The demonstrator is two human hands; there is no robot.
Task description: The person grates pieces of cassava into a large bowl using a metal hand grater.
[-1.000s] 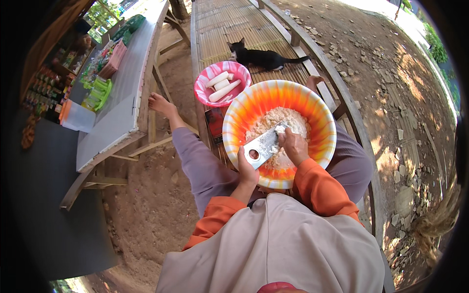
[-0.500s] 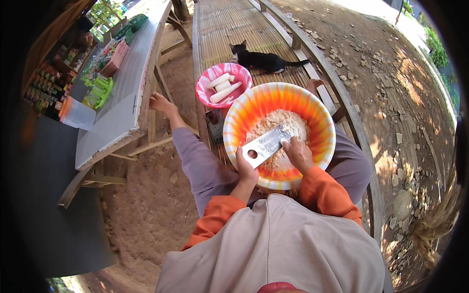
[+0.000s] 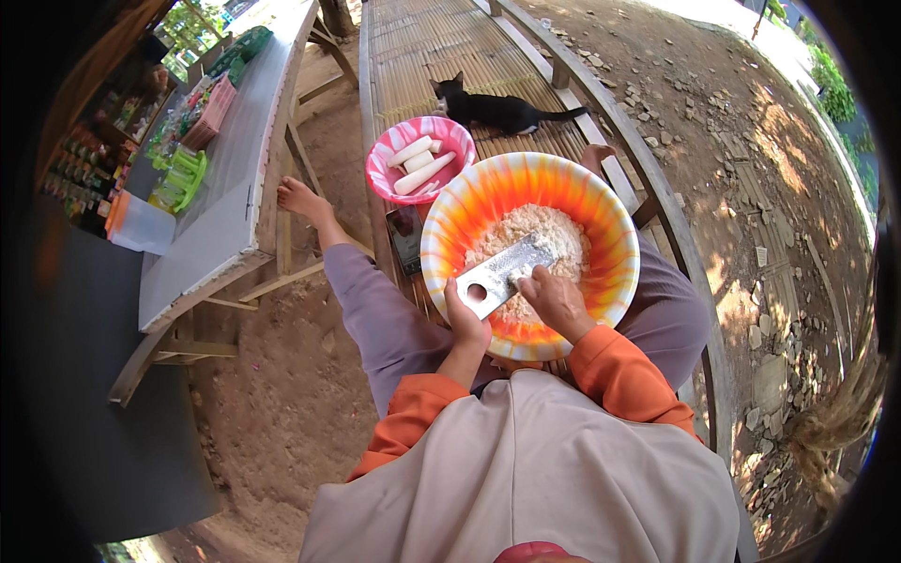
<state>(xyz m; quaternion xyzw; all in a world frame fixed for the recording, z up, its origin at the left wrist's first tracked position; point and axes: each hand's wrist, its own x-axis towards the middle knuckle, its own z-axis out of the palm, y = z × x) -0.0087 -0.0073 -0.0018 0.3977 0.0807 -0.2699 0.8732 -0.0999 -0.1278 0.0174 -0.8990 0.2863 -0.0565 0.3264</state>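
My left hand [image 3: 467, 319] grips the near end of a flat metal grater [image 3: 497, 280], beside its round hole. The grater slants into a large orange, yellow and white basin [image 3: 441, 216], above a heap of pale grated root [image 3: 540, 225]. My right hand [image 3: 560, 300] is closed over the grater's rough face, pinching a small white piece of peeled root [image 3: 518, 276] mostly hidden by the fingers. Left of the basin's far side, a pink and white bowl [image 3: 377, 169] holds several peeled white roots [image 3: 424, 174], probably cassava.
A black cat [image 3: 497, 111] lies on the bamboo bench [image 3: 422, 47] beyond the bowls. A phone [image 3: 404, 239] lies by the basin's left side. A grey-topped table [image 3: 221, 206] with goods stands at left; a wooden rail [image 3: 671, 211] runs along the right.
My right hand has slid down the grater toward its holed end. The whole view has shifted slightly, and my left hand keeps its hold.
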